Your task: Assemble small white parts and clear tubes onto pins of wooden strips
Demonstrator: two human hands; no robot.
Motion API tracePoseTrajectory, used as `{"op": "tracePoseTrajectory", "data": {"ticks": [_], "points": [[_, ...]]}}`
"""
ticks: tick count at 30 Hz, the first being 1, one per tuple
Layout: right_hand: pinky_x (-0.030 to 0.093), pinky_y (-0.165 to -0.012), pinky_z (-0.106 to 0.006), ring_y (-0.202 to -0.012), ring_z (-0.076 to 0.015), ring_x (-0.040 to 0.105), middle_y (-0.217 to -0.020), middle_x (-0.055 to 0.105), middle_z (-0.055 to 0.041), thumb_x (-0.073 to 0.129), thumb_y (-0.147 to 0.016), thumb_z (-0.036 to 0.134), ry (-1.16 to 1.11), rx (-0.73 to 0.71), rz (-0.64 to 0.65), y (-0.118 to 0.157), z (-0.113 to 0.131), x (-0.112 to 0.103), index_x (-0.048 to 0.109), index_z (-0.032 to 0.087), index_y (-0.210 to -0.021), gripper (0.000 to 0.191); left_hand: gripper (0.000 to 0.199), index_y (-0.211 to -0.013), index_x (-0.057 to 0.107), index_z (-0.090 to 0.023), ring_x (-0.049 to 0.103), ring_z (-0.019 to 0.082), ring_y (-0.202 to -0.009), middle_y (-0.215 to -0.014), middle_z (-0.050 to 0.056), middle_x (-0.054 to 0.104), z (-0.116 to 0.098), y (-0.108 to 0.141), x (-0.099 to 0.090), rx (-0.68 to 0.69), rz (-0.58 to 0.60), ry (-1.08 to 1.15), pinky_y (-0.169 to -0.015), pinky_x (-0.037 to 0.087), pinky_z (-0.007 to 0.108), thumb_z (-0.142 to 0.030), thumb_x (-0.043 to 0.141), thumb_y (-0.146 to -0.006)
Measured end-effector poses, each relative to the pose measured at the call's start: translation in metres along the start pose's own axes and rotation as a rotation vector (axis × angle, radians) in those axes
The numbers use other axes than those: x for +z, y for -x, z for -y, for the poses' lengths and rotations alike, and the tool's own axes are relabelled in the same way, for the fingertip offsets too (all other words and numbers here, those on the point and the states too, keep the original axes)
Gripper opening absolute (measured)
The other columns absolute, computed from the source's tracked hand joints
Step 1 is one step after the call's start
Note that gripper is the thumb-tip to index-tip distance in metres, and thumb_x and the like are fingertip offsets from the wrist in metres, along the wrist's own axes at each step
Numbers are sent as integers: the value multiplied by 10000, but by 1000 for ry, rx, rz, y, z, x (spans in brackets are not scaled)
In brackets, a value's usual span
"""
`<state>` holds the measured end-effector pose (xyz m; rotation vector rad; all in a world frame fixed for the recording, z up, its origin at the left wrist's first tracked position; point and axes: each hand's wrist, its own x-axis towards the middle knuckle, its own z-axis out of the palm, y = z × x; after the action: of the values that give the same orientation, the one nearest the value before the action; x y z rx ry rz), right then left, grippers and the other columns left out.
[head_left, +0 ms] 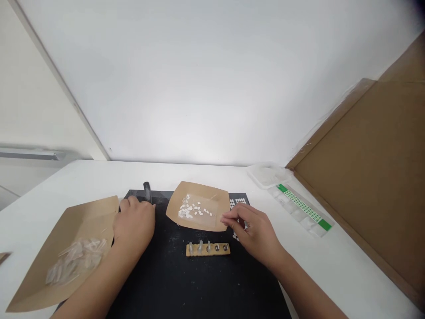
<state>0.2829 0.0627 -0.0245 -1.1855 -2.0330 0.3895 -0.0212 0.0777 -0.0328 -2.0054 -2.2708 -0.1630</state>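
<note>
My left hand [134, 221] is closed with its fingers curled at the left of a black mat [199, 292]. A black curved strip [147, 191] sticks out just beyond it; whether the fingers grip it is hidden. My right hand [250, 226] pinches thumb and forefinger together over the right edge of a brown paper tray [199, 189]. Anything in that pinch is too small to name. Small white oval pieces [187, 210] lie scattered in the tray. Nearer me, a tan strip holder [208, 250] has several round metal seats, with clear upright pieces [200, 246] in the left ones.
A larger brown paper tray [89, 217] at left holds clear plastic pieces [76, 257]. White ovals on a sheet [239, 201] lie partly behind my right hand. At right are a green-and-clear packet [302, 206], a clear plastic container [267, 174] and a cardboard panel [372, 168].
</note>
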Motion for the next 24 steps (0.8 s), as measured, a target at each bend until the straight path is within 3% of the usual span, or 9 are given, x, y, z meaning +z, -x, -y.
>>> {"op": "tracePoseTrajectory", "data": {"ticks": [4,8,12,16,19,22,24], "points": [[576,-719,-312,-786,-190,697,-874,739,-28,621,-1041,309,13,-16,40,0,-4,1,710,243,-926,159,463,-882,770,-54,621,411,-1066,-1027,271,688,0,-3,-2,-5,74,-178,-799,509,421,-308,412,-1030],[594,-744,-335,-805,-208,711,-910,756,-38,634,-1036,328,23,-9,-3,-1,-3,3,727,257,-1086,127,410,-910,750,-93,673,360,-979,-955,215,723,7,-7,-3,36,91,-177,-803,508,402,-303,417,-1025],[587,-746,-330,-797,-201,703,-912,746,-32,639,-1033,309,27,1,-26,-2,0,3,720,257,-1010,98,332,-924,722,-91,681,358,-967,-947,205,725,12,-8,0,54,76,-172,-792,501,395,-273,454,-999],[576,-727,-314,-796,-193,694,-913,730,-36,604,-1048,286,25,-49,12,0,-2,3,694,247,-962,131,290,-999,673,-34,666,392,-1009,-1027,256,688,8,-4,-2,12,2,-197,-797,487,409,-158,412,-982],[555,-713,-293,-813,-185,697,-899,723,-32,594,-1052,276,38,-70,21,2,-3,5,671,237,-915,162,323,-1012,629,-17,677,411,-954,-964,256,675,2,-1,-10,-53,-72,-229,-761,470,416,-48,312,-964],[529,-686,-279,-786,-175,692,-874,725,-27,590,-1056,270,40,-70,11,3,-1,6,678,241,-898,183,318,-1090,601,-38,696,359,-818,-817,174,683,-4,1,-18,-44,-195,-162,-689,454,381,-118,298,-1038],[516,-661,-277,-749,-172,682,-844,722,-24,601,-1053,271,15,-72,-19,3,3,6,690,247,-899,179,317,-1212,566,-56,710,320,-785,-836,142,706,-9,2,-19,26,-317,-50,-650,456,354,-239,336,-1094]]}}
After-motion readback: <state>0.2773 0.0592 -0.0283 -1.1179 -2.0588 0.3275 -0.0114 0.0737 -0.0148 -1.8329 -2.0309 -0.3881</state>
